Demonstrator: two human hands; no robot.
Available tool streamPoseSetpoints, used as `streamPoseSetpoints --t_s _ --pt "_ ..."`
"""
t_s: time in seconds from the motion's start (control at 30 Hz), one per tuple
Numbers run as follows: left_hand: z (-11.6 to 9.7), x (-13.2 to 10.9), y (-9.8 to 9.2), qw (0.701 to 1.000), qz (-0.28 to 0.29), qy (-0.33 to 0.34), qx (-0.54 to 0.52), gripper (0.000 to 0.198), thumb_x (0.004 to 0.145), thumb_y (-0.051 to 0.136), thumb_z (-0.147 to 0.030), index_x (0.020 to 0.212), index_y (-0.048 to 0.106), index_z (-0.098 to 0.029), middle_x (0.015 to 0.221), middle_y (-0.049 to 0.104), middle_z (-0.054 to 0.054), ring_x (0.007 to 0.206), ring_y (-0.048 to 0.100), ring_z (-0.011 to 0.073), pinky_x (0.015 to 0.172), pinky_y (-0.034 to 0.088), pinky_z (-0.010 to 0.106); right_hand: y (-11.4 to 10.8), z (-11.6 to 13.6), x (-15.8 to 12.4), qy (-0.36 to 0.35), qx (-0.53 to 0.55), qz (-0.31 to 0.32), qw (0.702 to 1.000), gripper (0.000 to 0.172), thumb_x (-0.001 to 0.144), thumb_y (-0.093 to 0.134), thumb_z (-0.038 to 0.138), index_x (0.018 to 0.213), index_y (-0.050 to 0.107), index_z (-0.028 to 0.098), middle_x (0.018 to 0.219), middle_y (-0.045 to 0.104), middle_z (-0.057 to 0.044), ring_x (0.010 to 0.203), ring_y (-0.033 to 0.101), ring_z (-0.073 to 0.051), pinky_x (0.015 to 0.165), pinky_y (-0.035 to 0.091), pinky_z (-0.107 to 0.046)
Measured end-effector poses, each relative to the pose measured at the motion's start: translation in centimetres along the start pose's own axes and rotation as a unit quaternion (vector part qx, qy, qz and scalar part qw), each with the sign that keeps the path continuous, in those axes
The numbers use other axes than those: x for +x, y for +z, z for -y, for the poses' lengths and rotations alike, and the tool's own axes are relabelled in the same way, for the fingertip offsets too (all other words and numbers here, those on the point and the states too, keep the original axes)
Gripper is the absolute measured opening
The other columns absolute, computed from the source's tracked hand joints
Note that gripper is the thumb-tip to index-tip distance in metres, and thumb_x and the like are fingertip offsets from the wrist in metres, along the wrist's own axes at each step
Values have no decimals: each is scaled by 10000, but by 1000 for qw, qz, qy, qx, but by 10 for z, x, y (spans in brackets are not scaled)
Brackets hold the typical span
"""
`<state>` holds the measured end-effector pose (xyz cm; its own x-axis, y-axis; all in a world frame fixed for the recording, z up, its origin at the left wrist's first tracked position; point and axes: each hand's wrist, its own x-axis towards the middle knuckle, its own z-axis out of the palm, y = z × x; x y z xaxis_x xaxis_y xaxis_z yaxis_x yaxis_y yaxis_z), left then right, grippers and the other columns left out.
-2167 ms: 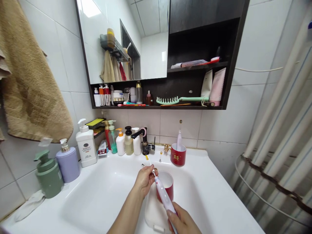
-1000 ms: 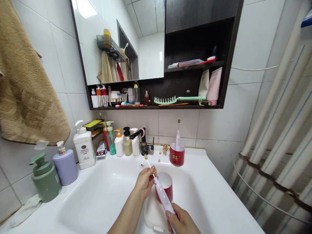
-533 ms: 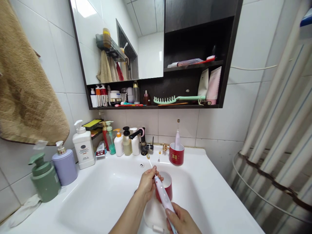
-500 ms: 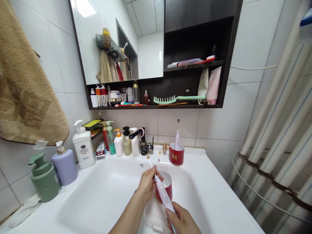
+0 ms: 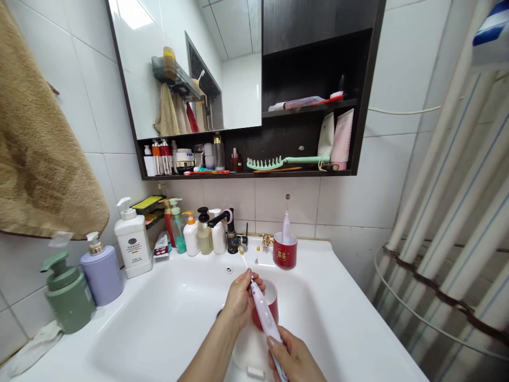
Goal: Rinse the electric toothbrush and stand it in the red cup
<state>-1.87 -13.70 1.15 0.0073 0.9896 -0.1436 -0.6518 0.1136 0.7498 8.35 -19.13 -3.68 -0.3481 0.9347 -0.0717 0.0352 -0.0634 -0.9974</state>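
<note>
In the head view, a slim pale-lilac electric toothbrush handle (image 5: 262,309) is held over the near part of the sink, its long axis sloped from the lower right up and leftward, towards the black metal tap (image 5: 231,228). Its lower end is gripped by the right hand (image 5: 294,353), with the fingers wrapped round and the thumb laid along the top. At its upper end, the white stem of a small brush head with an oval amber tip (image 5: 242,251) is pinched between the thumb and fingers of the left hand (image 5: 239,300), roughly in line with the handle. The upper joint is thus nearer to the left hand; whether the stem is fully seated there cannot be told, as it is partly covered by fingers. Just beyond and beneath the handle, a round red cup with a white inside (image 5: 273,313) is stood in the glossy white basin (image 5: 159,318), beside a smooth white plastic piece (image 5: 247,347) partly hidden by the arms. On the back ledge, a red cup with gold characters (image 5: 285,258) is seen with a second lilac toothbrush (image 5: 286,228) upright in it, near a small loose brush head (image 5: 257,255). Above, a dark wooden cabinet (image 5: 306,26) is fixed to the pale tiled wall.
</note>
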Motion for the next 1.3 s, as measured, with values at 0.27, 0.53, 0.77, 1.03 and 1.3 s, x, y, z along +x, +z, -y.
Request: streamPoseSetpoints --t_s 0.27,0.53,0.77,1.03,1.3 --pt "3 -1 2 1000 12 -8 5 174 657 492 -283 601 465 -121 489 498 3 455 492 90 502 389 226 0 -1 1 2 -22 -37 999 494 591 402 531 874 391 126 429 384 81 278 332 -38 291 241 -172" --pt "4 -2 2 999 23 -31 25 170 639 507 -282 601 463 -122 504 519 10 469 500 87 556 391 232 -1 0 1 19 6 -33 999 522 583 405 539 895 402 122 436 388 78 263 326 -39 290 236 -179" --pt "0 -4 2 997 52 -33 41 193 614 523 -304 592 456 -124 490 510 -1 449 496 94 542 376 241 0 2 -1 24 71 11 997 496 571 422 555 834 400 135 441 403 72 274 353 -35 289 209 -166" --pt "2 -3 2 996 80 -28 12 202 601 534 -308 569 432 -136 468 495 -8 458 497 101 549 375 247 0 2 -1 20 102 28 994 460 586 420 554 813 368 158 427 403 83 259 340 -31 284 221 -159" --pt "2 -4 7 996 1 38 77 237 607 507 -361 656 493 -130 552 523 16 505 498 109 516 371 237 -2 42 6 -50 32 -78 995 332 658 390 476 684 440 149 494 444 47 410 418 -63 416 331 -186"
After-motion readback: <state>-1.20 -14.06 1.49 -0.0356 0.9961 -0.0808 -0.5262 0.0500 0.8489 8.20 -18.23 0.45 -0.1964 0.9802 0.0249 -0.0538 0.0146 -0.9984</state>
